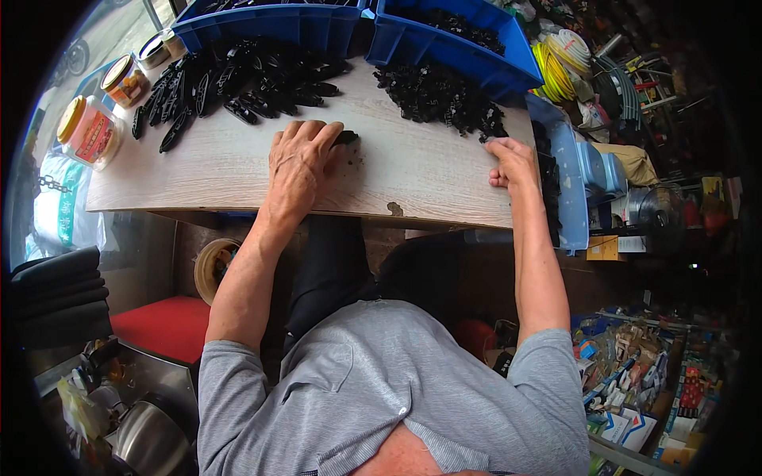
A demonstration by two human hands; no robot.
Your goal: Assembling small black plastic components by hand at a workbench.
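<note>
My left hand point(300, 159) rests on the pale wood-grain table point(429, 178), its fingers curled over a black plastic piece point(346, 138). Only one end of that piece shows past the fingertips; the hand hides the rest. At the table's right side, my right hand point(512, 163) is closed, thumb and forefinger together at the edge of a heap of small black plastic parts point(440, 99). Whether a part is pinched there is too small to tell. Beyond my left hand lies a pile of long, slim black plastic pieces point(246, 79).
Two blue bins point(270, 30) point(460, 55) with black parts stand along the far edge. Lidded jars point(89, 131) line the left. A pale blue crate point(570, 190) adjoins the table's right edge. A red seat point(163, 327) is at lower left, cluttered shelves point(643, 365) at right.
</note>
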